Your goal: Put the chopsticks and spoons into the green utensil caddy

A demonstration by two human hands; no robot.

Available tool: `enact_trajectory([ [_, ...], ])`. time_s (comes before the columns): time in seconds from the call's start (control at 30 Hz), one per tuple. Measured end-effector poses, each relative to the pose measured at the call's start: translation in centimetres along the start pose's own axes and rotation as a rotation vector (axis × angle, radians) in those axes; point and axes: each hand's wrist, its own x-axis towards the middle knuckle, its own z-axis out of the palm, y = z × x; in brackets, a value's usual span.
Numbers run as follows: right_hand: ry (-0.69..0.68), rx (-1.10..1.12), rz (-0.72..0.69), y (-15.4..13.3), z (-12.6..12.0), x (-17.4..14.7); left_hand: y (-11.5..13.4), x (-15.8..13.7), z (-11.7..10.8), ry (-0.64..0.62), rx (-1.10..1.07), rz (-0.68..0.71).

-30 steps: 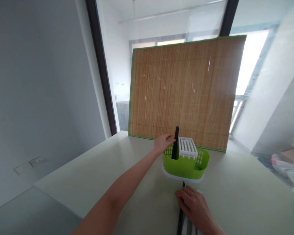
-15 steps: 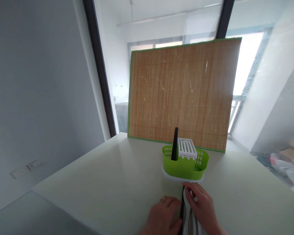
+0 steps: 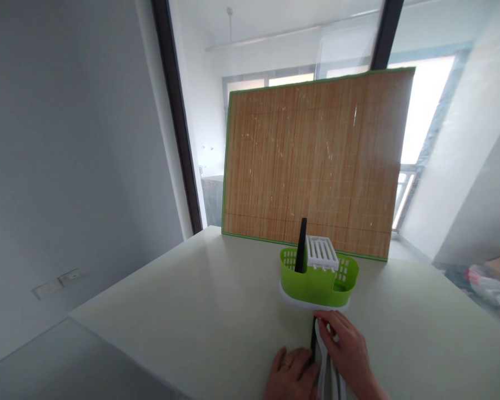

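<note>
By the curled left hand (image 3: 290,375), a black stick (image 3: 314,336) before the green caddy (image 3: 307,290), aimed lengthwise at it, is partly covered; its caddy-end tip and a white spoon (image 3: 322,348) are touched by the right hand (image 3: 347,343), both grips unclear.

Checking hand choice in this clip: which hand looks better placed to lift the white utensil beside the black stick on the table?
Probably the right hand: it sits at the far end of the white utensil. The left hand is nearer the person, on the black stick's side.
</note>
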Motion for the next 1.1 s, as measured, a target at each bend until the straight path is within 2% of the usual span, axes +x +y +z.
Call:
enact_trajectory([
  [0.2,-0.008,-0.017,-0.010,-0.2,0.0,0.1,-0.4,0.3,-1.0,-0.002,-0.040,-0.043],
  [0.4,-0.010,0.002,-0.022,-0.3,0.0,0.1,-1.7,1.6,-4.2,-0.340,-0.155,-0.200],
  [0.47,-0.018,0.002,-0.028,-0.4,0.0,0.1,-2.0,2.1,-5.3,-0.402,-0.173,-0.257],
  [0.7,-0.036,-0.011,-0.035,-0.6,0.0,0.1,-2.5,3.0,-6.7,-0.538,-0.021,-0.406],
  [0.9,-0.038,-0.018,-0.055,-0.7,-0.2,0.1,-3.5,3.5,-7.2,-0.681,0.116,-0.596],
  [1.1,-0.030,-0.027,-0.083,-0.8,-0.2,0.1,-4.4,3.8,-8.1,-0.698,0.160,-0.648],
])
